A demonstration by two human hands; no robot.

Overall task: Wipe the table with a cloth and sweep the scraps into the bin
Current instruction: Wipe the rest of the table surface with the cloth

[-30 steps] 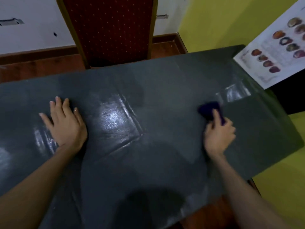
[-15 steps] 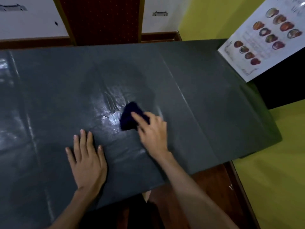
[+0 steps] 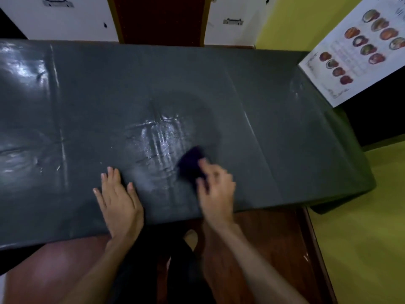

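Cloth (image 3: 190, 163) is sitting bunched under the right hand (image 3: 215, 189), fingers curled down on top of it and pressing it into the table (image 3: 274, 163) near the front edge, so that hand is closed around the cloth, though it's blurry enough that I can't make out the exact grip. Left hand (image 3: 119, 200) is lying flat and spread wide on the cover just to the left of the right one, holding nothing, looks like it's pinning the cover down. Between the two hands and a bit ahead of them the cover (image 3: 153, 141) is looking wet and wrinkled. That's my guess for what's going to go wrong: the cover is thin and already puckering, so a hard push could drag it into folds or slide it off the front edge if the left hand lets up. Also not seeing any scraps or a bin anywhere, so sweeping blind could just be pushing stuff onto the floor. Up and to the right of the right hand a menu (image 3: 359, 49) is showing food photos, but the writing on it is too small to read.
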